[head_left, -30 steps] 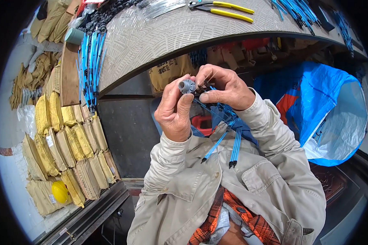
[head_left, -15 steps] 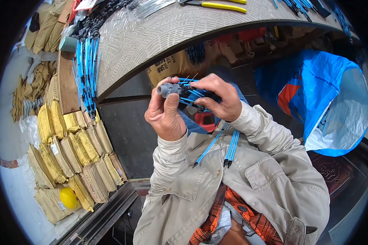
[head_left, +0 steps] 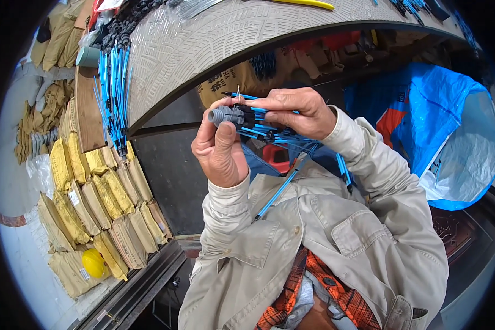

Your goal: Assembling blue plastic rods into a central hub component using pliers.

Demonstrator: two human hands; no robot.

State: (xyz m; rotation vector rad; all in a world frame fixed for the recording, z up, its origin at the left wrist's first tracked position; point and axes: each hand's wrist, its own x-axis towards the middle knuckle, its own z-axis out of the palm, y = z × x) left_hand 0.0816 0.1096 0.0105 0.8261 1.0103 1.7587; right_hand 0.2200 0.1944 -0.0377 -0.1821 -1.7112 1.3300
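In front of my chest, my left hand [head_left: 223, 148] is closed around a grey threaded plastic fitting [head_left: 224, 114], thumb on its near side. Thin blue tubes with black ends [head_left: 298, 141] fan out from the fitting's black part toward the right, some hanging down over my jacket. My right hand [head_left: 302, 113] pinches the tubes close to that black part, thumb and fingers together. A fine wire-like strand [head_left: 237, 93] sticks up beside the fitting; what it belongs to is unclear. My fingers partly hide the joint between tubes and fitting.
A grey patterned table [head_left: 203, 60] curves across the far side. More blue tubes [head_left: 114, 99] lie at its left end, above stacked brown and yellow packages [head_left: 102, 203]. To the right stands a blue sack [head_left: 429, 121] with its mouth open. A yellow handle [head_left: 308, 3] lies on the table.
My right hand has shifted slightly right and now grips the tubes with straighter fingers. The hanging tubes have swung and spread. A fine strand now shows above the fitting, which my left hand keeps holding.
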